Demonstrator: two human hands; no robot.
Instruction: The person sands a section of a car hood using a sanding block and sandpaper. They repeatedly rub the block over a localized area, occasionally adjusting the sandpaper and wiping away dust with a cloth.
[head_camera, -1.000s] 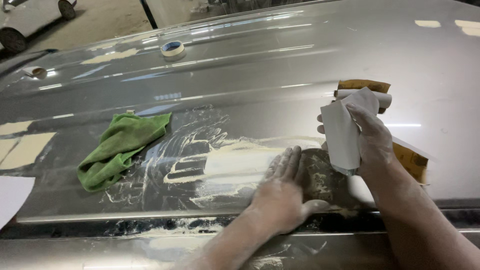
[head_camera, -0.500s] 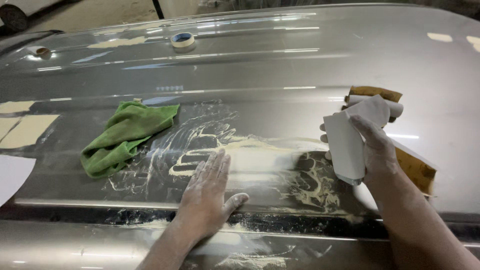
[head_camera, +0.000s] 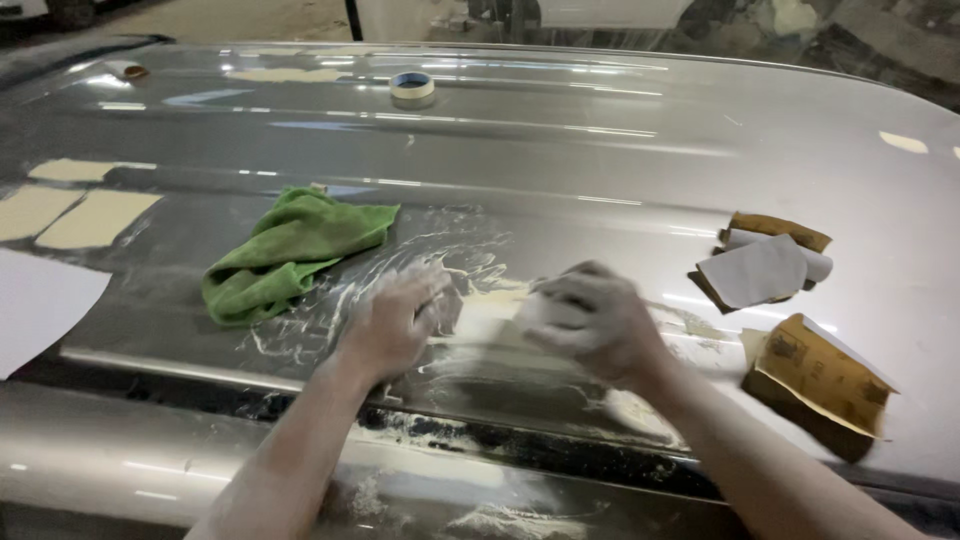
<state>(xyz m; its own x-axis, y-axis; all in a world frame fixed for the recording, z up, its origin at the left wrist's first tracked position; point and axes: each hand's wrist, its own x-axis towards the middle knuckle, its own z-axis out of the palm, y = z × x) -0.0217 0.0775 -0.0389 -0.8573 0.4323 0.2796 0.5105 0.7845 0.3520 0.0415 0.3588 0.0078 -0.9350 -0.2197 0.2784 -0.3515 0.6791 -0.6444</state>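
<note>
Beside left hand (head_camera: 390, 325), green cloth (head_camera: 290, 250), sandpaper sheets (head_camera: 760, 268)

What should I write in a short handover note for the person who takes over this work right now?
Left hand: flat on the grey car panel, beside the pale filler patch, holding nothing visible.
Right hand: closed on a light piece, probably sandpaper; blurred.
Green cloth lies left of the hands. Folded sandpaper sheets and a brown sheet lie to the right. Tape roll sits farther back.
Done: white dust covers the patch area.
Left: cannot tell if the patch is smooth.
</note>
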